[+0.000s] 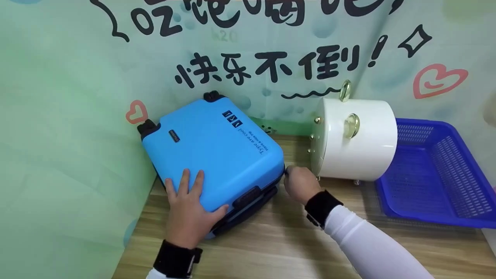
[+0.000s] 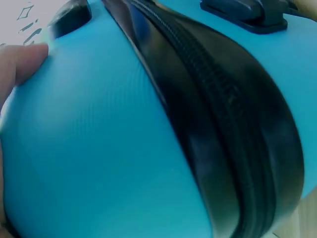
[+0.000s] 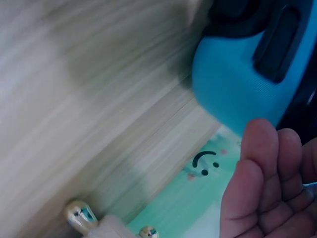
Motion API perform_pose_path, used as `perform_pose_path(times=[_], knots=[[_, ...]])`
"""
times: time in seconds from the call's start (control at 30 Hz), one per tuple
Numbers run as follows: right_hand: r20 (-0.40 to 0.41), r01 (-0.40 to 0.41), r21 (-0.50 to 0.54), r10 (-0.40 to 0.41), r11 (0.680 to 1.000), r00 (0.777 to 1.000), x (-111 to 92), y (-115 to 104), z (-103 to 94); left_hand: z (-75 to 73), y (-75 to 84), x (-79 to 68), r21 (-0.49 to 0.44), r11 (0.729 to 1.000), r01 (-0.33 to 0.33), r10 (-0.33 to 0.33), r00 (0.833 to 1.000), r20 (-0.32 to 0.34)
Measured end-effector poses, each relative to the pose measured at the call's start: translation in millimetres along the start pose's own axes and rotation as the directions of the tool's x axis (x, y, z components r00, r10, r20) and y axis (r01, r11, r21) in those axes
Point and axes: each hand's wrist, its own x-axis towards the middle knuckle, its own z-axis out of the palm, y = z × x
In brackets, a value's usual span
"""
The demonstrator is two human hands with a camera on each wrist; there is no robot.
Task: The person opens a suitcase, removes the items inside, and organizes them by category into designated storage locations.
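Note:
A bright blue hard-shell suitcase [image 1: 217,143] lies on its side on the wooden table, its wheels toward the back left. My left hand [image 1: 190,217] rests with spread fingers on its top shell near the front edge. A black zipper band [image 2: 208,99] runs around the suitcase in the left wrist view. At the suitcase's right corner, my right hand [image 1: 301,184] has curled fingers and pinches a small dark zipper pull [image 1: 286,170], mostly hidden by the fingers. The right wrist view shows those curled fingers [image 3: 265,188] beside the zipper band.
A white cylindrical container [image 1: 360,139] with gold handles and small gold feet lies close to the right of my right hand. Behind it at the right stands a blue plastic basket [image 1: 426,186]. A green printed cloth [image 1: 77,116] hangs behind and to the left.

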Motion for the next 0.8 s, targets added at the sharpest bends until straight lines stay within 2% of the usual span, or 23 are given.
perform_pose_path(times=[0.2,0.33,0.47,0.6,0.8], knots=[[-0.046,0.009,0.03,-0.008,1.0,0.999,-15,-3,3.9,2.5,6.5,-0.6,-0.002,1.0,0.015,-0.015,1.0,-0.011],[-0.04,0.008,0.059,-0.006,0.998,0.999,-16,-7,5.5,1.3,7.3,-1.2,0.007,0.999,0.032,-0.032,0.999,-0.001],[-0.013,-0.03,0.111,0.032,0.993,0.999,-10,-8,5.4,0.5,9.8,-1.2,0.02,0.999,0.029,-0.029,1.0,0.004],[-0.012,-0.1,0.146,0.103,0.984,0.995,1,-4,5.1,3.7,17.5,-2.7,0.03,0.999,0.016,-0.016,1.0,0.002],[-0.039,-0.126,0.153,0.134,0.98,0.99,10,6,6.3,13.7,27.3,-3.5,0.073,0.997,-0.01,0.013,0.999,-0.046]])
